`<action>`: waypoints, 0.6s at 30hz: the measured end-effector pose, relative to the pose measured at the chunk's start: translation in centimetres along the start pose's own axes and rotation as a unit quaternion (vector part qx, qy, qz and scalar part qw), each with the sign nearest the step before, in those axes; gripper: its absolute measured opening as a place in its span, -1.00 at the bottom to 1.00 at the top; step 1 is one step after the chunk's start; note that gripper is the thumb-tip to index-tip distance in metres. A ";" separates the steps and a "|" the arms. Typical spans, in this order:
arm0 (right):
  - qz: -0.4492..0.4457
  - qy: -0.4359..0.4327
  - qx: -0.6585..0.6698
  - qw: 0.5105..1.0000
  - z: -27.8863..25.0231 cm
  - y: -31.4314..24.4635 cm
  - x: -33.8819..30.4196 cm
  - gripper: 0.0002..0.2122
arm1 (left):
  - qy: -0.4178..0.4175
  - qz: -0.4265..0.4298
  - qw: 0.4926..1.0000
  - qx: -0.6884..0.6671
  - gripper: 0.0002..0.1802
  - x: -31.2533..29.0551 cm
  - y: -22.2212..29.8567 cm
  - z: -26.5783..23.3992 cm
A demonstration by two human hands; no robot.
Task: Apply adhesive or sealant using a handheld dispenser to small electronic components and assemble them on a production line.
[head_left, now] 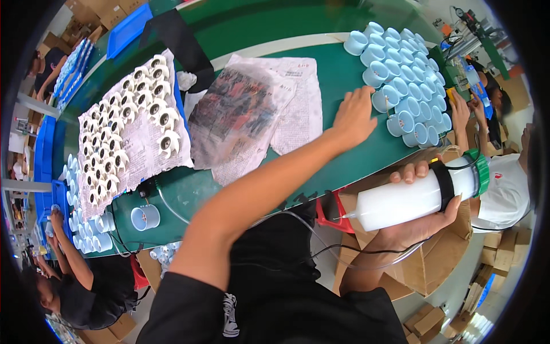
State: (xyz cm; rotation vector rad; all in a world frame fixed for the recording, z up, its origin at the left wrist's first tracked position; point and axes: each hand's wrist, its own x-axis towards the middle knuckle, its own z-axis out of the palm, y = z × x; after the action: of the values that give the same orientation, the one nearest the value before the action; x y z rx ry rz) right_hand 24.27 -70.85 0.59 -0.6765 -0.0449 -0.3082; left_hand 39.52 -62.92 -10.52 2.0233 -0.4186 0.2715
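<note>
My left hand (354, 117) reaches over the green table to the near left side of a group of light blue cups. Its curled fingers and thumb lie around the body of one light blue cup (379, 103) at the group's edge. In my right hand (415, 228) is a large white dispensing syringe (389, 200), held nearly level in front of the table edge. Its thin needle tip (345, 216) points left, and a green cap (483, 174) closes the other end. A black band circles the barrel, and a cable and clear tube trail from it.
White fan impellers (103, 135) stand in rows on paper at the left. Printed paper sheets (298, 109) and a grey film (229, 109) lie mid-table. A single blue cup (145, 217) sits near the front edge. Cardboard boxes (429, 258) and co-workers flank me.
</note>
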 end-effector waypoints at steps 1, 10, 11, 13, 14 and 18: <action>-0.005 0.000 -0.014 1.000 0.4 0.1 -0.1 -0.38 | 0.017 -0.023 0.998 0.057 -0.40 1.2 -0.3 1.4; -0.018 -0.053 -0.078 0.995 -0.5 0.5 0.0 -0.31 | 0.097 -0.071 0.986 0.116 -0.36 3.1 -0.1 2.3; -0.021 -0.048 -0.087 0.995 -0.4 0.6 0.3 -0.28 | 0.090 -0.053 0.988 0.110 -0.36 2.6 -0.2 1.2; -0.028 0.010 -0.057 0.998 0.1 1.0 1.1 -0.19 | 0.085 -0.007 0.992 0.096 -0.38 0.9 0.0 -1.9; 0.002 -0.092 -0.020 0.996 -0.8 1.0 1.5 -0.27 | 0.086 -0.018 0.991 0.098 -0.38 0.0 0.2 -3.7; 0.050 -0.123 0.018 0.991 -0.4 2.1 3.0 -0.32 | 0.033 -0.089 0.995 0.001 -0.39 -4.9 1.2 -9.8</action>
State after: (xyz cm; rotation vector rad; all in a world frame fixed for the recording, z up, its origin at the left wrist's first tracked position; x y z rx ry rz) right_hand 27.73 -70.34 -0.57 -0.6759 -0.2502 -0.1264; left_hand 34.41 -53.88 -6.79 2.0321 -0.1948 0.2263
